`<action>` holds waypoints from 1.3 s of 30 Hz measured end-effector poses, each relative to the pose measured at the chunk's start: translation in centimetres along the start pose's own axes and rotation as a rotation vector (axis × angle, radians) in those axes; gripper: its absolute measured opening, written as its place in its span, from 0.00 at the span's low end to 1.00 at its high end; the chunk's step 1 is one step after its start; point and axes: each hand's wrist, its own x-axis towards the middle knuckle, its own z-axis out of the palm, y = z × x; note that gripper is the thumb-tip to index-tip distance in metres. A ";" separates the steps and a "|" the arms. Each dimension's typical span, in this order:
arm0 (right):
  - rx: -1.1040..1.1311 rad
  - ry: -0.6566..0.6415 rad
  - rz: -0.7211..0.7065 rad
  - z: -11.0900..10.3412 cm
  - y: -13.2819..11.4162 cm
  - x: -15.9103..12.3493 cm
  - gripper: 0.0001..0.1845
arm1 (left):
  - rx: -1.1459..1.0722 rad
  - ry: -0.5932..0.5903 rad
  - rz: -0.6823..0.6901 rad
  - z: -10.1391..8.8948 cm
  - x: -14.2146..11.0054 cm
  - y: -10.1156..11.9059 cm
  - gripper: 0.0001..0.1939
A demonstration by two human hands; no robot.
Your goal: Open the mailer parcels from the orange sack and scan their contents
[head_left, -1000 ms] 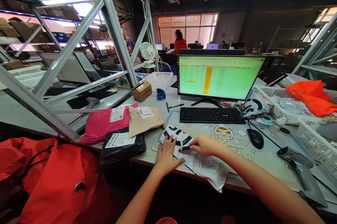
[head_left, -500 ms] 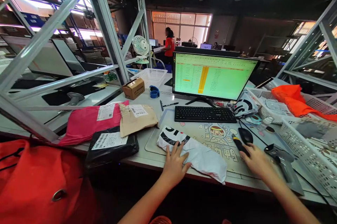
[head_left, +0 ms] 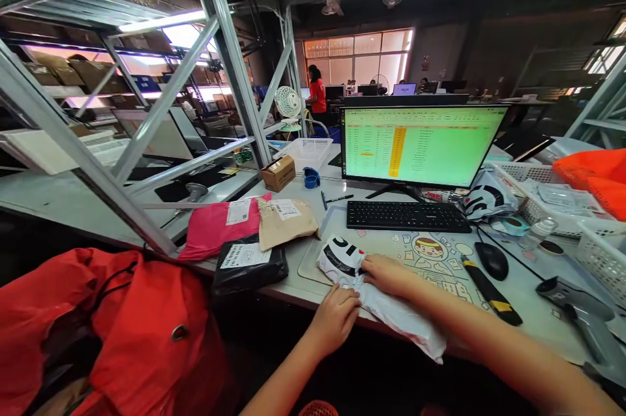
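A white plastic mailer bag (head_left: 401,321) with black print at its far end lies slantwise across the desk's front edge. My left hand (head_left: 337,317) is closed on its near side, with the fingers bent against the plastic. On the opposite side my right hand (head_left: 388,274) grips the same bag, fingertips curled into it close to the left ones. The plastic bunches between both hands; what the bag contains is hidden. To the right of my right forearm, a black and yellow utility knife (head_left: 490,292) rests on the printed desk mat (head_left: 313,266).
Left of the bag lie a black parcel (head_left: 249,272), a tan parcel (head_left: 288,227) and a pink parcel (head_left: 215,227). A keyboard (head_left: 408,215), mouse (head_left: 491,261), monitor (head_left: 420,145) and barcode scanner (head_left: 581,312) occupy the desk. A red-orange sack (head_left: 147,338) hangs at lower left.
My right hand has left the utility knife on the mat and moved left onto the mailer bag. My left hand has gone from lying spread on the bag to gripping its edge. The view shifted left.
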 end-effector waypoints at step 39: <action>-0.123 -0.014 0.153 -2.4 -0.4 -0.8 0.18 | 0.078 0.007 -0.196 -5.2 0.4 -0.2 0.18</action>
